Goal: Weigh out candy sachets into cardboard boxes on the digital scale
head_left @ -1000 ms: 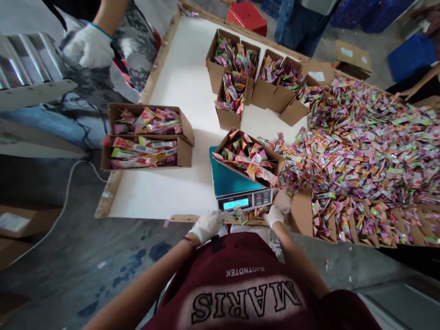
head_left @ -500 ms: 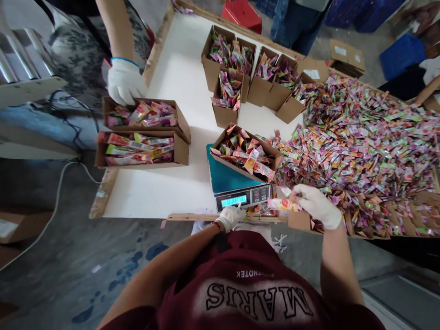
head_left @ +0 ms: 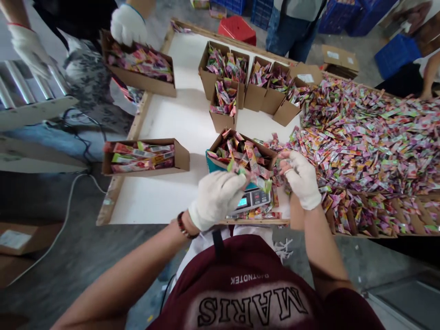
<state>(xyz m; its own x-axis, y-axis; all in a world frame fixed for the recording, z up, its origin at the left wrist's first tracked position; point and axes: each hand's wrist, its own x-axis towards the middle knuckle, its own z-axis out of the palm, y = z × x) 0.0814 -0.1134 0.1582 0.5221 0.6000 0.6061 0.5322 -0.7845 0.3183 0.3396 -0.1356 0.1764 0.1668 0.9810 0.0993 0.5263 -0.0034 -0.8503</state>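
Note:
My white-gloved left hand (head_left: pixel 218 197) is closed on a few small stick packets (head_left: pixel 267 185) with green and pink wrappers, held over the front of a cardboard box (head_left: pixel 245 133). This box, filled with similar packets, sits on the teal top of a digital scale (head_left: pixel 259 197). My left hand covers part of the scale's lit display. At the box's right corner, my gloved right hand (head_left: pixel 302 178) has its fingers bent around a wrapper, partly blurred against the packets behind. Loose packets (head_left: pixel 256 213) lie in front of the scale.
A big heap of packets (head_left: pixel 371 137) covers the table's right side, with a row of filled boxes (head_left: pixel 371 215) along its front. Several filled boxes (head_left: pixel 223 96) stand at the back. One full box (head_left: pixel 147 158) rests at left. A co-worker's gloved hand (head_left: pixel 129 25) holds another box (head_left: pixel 140 68).
My left hand has risen from the scale's front to the box, now with packets in it. My right hand has moved up and inward. The co-worker has lifted one left box away toward the back.

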